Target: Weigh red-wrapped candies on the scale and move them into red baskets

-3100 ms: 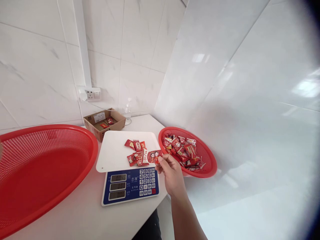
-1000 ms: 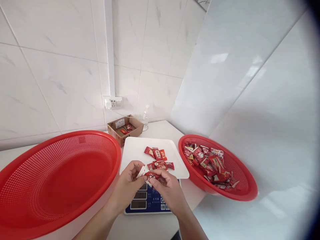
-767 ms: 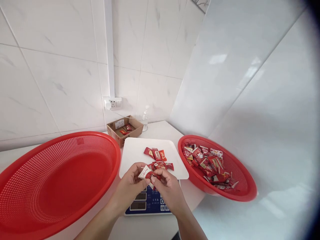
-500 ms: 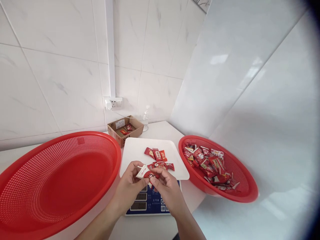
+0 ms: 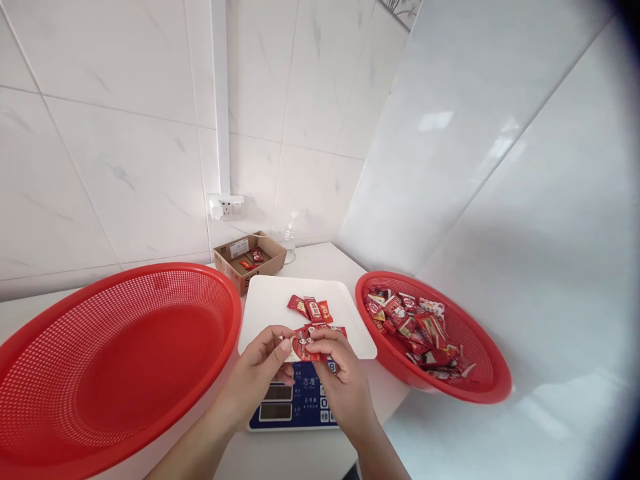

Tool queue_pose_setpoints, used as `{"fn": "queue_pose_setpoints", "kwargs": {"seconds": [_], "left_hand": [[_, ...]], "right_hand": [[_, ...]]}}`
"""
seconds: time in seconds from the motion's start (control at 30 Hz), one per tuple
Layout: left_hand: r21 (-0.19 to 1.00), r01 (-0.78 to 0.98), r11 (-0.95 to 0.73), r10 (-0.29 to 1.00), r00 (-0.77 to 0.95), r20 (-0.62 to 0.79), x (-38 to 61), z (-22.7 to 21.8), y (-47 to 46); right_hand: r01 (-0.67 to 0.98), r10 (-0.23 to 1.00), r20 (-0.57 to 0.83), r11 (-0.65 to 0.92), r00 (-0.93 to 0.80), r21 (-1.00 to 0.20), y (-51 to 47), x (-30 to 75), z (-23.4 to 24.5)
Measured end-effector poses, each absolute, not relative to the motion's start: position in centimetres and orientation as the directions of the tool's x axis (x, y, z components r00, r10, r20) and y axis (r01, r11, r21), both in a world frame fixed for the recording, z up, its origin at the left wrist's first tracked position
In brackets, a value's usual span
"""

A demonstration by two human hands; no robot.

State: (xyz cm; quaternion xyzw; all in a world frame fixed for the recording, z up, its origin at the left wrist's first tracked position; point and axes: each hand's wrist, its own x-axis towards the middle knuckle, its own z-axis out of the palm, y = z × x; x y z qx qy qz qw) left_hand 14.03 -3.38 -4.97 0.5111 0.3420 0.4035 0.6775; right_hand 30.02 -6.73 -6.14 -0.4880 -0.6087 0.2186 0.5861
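Note:
Between them my left hand (image 5: 265, 367) and my right hand (image 5: 340, 373) hold a red and white candy packet (image 5: 302, 348), each pinching one end. The packet is just above the near edge of a digital scale's white tray (image 5: 270, 303). Several red wrapped candies (image 5: 313, 309) lie on that tray, and the ones closest to me are partly hidden behind my fingers. Below my hands shows the scale's blue panel (image 5: 300, 419), with displays and buttons.
A large red plastic basket (image 5: 145, 360) stands on the left. To the right, another red basket (image 5: 493, 353) holds many wrapped candies. Behind the scale are a cardboard box (image 5: 233, 267) with a few packets, a clear bottle (image 5: 291, 233) and a wall socket (image 5: 227, 207).
The packet has turned in my fingers from tilted to roughly level, showing more of its red face. My right fingers have shifted their grip, and more of the scale's panel shows.

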Motion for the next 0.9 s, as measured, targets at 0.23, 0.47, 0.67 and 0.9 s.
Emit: {"fn": "queue_pose_setpoints", "kwargs": {"seconds": [0.23,0.47,0.67,0.9], "left_hand": [[0.989,-0.138,0.054,0.915,0.403,0.006,14.04,-5.41,-3.1],[0.977,-0.206,0.063,0.906,0.422,0.031,14.01,-5.21,-3.36],[0.965,-0.226,0.134,0.888,0.46,-0.016,13.68,-4.93,-3.07],[0.984,-0.116,0.136,0.856,0.514,-0.057,13.72,-4.78,-3.51]], "right_hand": [[0.124,0.934,0.216,0.188,0.285,-0.974,-7.09,29.86,-5.42],[-0.117,0.975,0.069,0.096,0.212,-0.988,-6.7,29.96,-5.83],[-0.266,0.984,0.024,0.071,0.177,-0.961,-6.63,29.81,-6.24],[-0.116,0.977,0.044,0.07,0.209,-0.991,-7.01,29.52,-5.8]]}}
